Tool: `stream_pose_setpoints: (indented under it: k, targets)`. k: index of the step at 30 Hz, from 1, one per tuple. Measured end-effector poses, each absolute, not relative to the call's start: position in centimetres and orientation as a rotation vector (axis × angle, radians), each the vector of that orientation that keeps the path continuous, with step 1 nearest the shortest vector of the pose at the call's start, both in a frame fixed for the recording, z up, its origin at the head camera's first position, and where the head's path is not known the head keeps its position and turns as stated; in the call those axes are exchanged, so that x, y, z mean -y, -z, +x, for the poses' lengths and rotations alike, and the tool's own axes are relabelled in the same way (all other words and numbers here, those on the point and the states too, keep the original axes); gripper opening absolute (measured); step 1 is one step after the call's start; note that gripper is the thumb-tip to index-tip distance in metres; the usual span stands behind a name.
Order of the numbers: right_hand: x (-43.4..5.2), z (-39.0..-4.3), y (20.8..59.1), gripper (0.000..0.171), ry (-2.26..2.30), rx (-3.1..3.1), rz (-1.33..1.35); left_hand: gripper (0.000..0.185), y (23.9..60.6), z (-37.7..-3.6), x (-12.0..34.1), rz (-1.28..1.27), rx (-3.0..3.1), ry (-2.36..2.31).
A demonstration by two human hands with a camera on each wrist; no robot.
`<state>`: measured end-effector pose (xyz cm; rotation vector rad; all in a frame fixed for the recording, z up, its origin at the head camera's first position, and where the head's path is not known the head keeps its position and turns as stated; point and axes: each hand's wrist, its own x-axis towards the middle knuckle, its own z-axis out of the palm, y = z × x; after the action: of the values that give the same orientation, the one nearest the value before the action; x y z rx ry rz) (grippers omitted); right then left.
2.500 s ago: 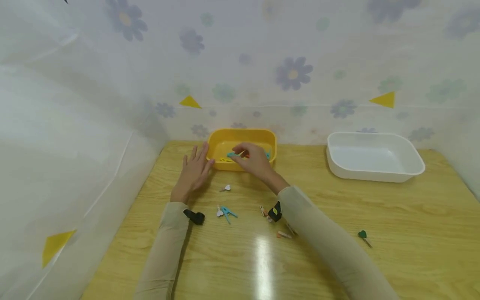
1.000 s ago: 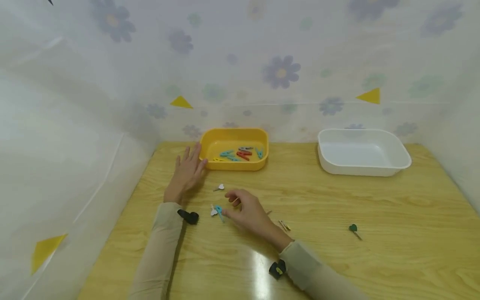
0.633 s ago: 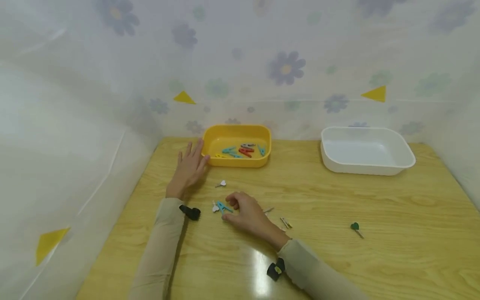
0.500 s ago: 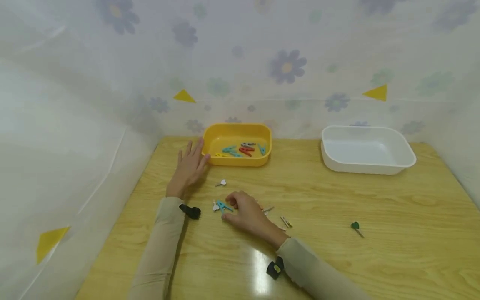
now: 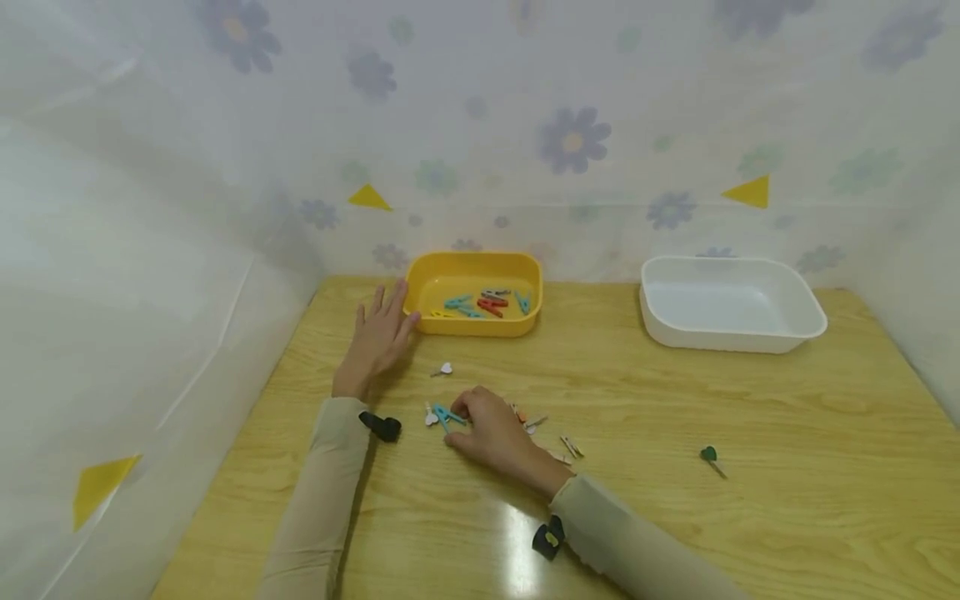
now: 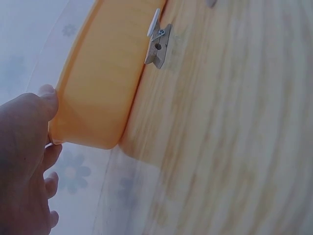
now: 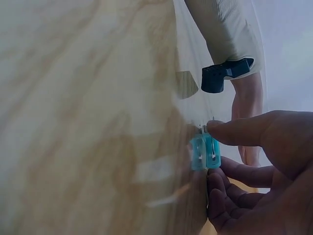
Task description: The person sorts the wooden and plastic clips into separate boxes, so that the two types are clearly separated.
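My left hand (image 5: 377,337) rests with extended fingers against the left end of the yellow bin (image 5: 476,327), its thumb near the front corner. In the left wrist view, that thumb (image 6: 48,100) touches the bin's rim. My right hand (image 5: 491,429) is low over the table, thumb and index finger pinching the legs of a light-blue clothespin (image 5: 442,414). In the right wrist view, the blue clothespin (image 7: 211,152) sits between thumb and fingers, close to the tabletop. A small clothespin with a white heart (image 5: 431,415) lies just left of it. Blue, red, yellow and grey clothespins lie inside the bin.
Another white-heart clothespin (image 5: 445,368) lies in front of the bin. Several small wooden clothespins lie around my right hand, one (image 5: 572,447) beside the wrist. A green-heart clothespin (image 5: 709,455) lies farther right. A white bin (image 5: 733,340) stands at the back right.
My right hand has come out of the yellow bin, leaving a blue clothespin there, and moved down to the blue clothespin on the table. Its fingers have closed in. My left hand stays put.
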<state>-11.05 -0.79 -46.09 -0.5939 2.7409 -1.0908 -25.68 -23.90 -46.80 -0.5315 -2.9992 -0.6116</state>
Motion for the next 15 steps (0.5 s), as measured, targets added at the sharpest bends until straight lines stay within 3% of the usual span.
stream_pose_setpoints:
  k: [15]
  targets:
    - [0.37,-10.87,45.67,0.024,1.14,-2.708,-0.569,0.07,46.73,-25.7,23.91,-0.528,3.0,0.609]
